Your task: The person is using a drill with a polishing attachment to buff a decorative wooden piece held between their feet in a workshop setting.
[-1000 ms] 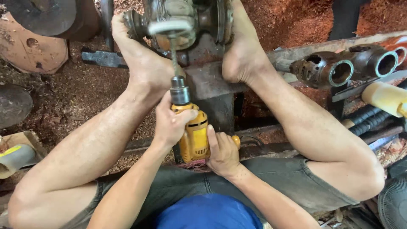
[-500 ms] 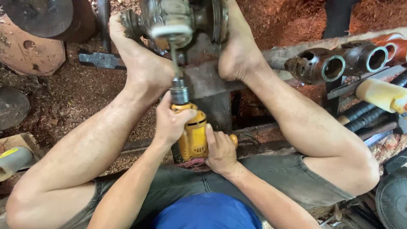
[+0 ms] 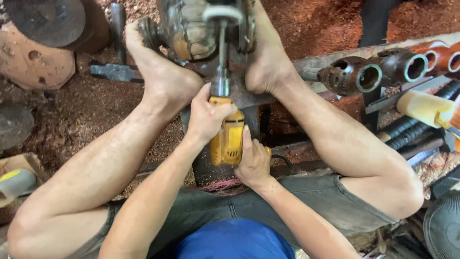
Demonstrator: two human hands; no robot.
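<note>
A yellow power drill (image 3: 228,139) held in two hands, its bit (image 3: 222,45) pointing up into a carved wooden piece (image 3: 189,29).

The left hand (image 3: 207,116) is wrapped around the drill's front, the right hand (image 3: 254,160) closed on its rear (fingers along the side). Bare feet brace the piece on both sides; hollow wooden tubes (image 3: 369,74) lie to the right on reddish sawdust (image 3: 91,108).

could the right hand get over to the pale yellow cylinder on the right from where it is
Probably not without letting go. The right hand is wrapped on the rear of the yellow drill, and the bent right leg lies between it and the pale yellow cylinder, so it would have to reach over the knee.
</note>
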